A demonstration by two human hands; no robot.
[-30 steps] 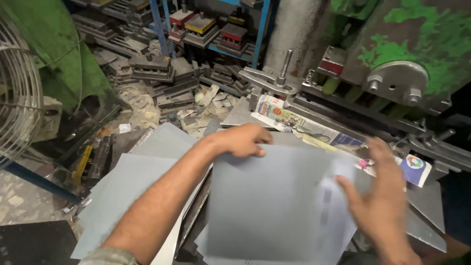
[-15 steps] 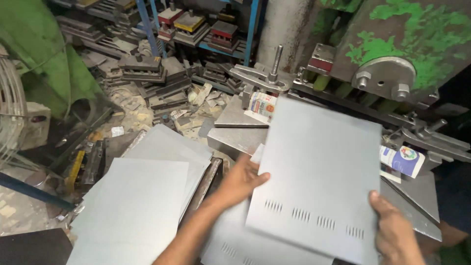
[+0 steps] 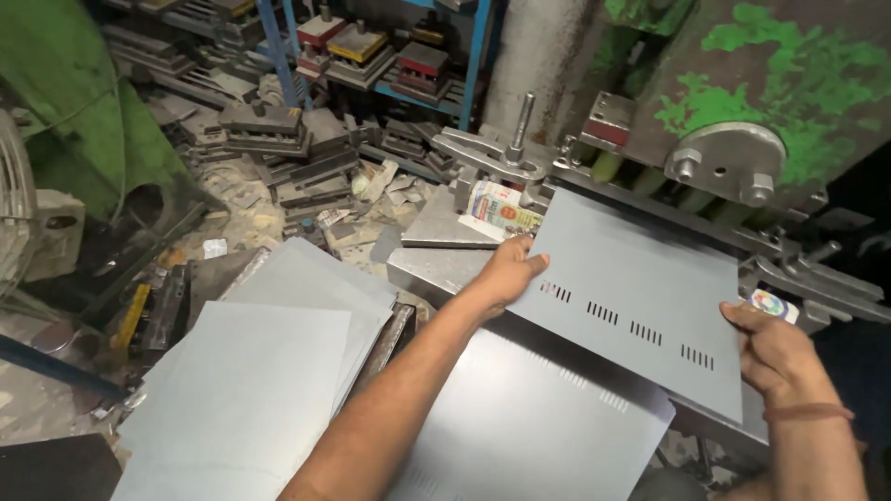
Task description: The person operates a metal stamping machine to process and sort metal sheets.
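Head view: left hand (image 3: 506,274) and right hand (image 3: 775,353) grip the slotted metal sheet (image 3: 640,297) at nine and three o'clock; its sharp edges could cut bare fingers.

Grey metal sheet (image 3: 640,278), flat and slightly tilted, four groups of punched slots along its near edge, lying at two o'clock.

The slotted sheet (image 3: 640,278) is pale grey with four clusters of short dark slits, the blank sheets (image 3: 251,390) plain grey, the press (image 3: 770,74) flaking green over rust-brown, the rack (image 3: 478,46) blue.
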